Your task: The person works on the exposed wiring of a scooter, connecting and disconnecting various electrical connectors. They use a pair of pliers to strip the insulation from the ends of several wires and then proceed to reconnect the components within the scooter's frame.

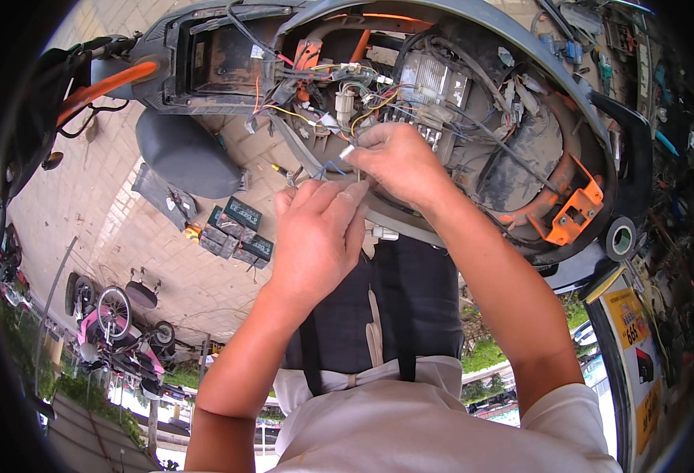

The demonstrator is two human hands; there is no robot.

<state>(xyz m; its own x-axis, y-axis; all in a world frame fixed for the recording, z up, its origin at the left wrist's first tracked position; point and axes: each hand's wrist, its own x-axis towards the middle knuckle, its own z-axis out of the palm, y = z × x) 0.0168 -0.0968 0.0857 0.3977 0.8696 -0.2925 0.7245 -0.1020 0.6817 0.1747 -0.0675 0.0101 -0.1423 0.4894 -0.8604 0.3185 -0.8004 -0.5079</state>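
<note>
My right hand (400, 164) reaches over the near rim of an opened scooter body (299, 150), thumb and fingers pinching a small white wire connector (347, 151). Just left of it and lower, my left hand (321, 225) is closed, its fingertips pressed together beside thin blue wires (330, 167). Whatever those left fingers grip is hidden behind them. Beyond both hands lies a tangle of coloured wires with a larger white plug (344, 102). A silver finned controller box (435, 79) sits in the body, with a terminal block (422, 132) partly behind my right hand.
A black scooter seat (185, 154) lies on the paving at left, near several dark batteries (240, 213). An orange metal bracket (574, 209) is fixed at the body's right end. A pink two-wheeler (114, 327) is farther left; a yellow-and-white sign box (630, 331) stands at right.
</note>
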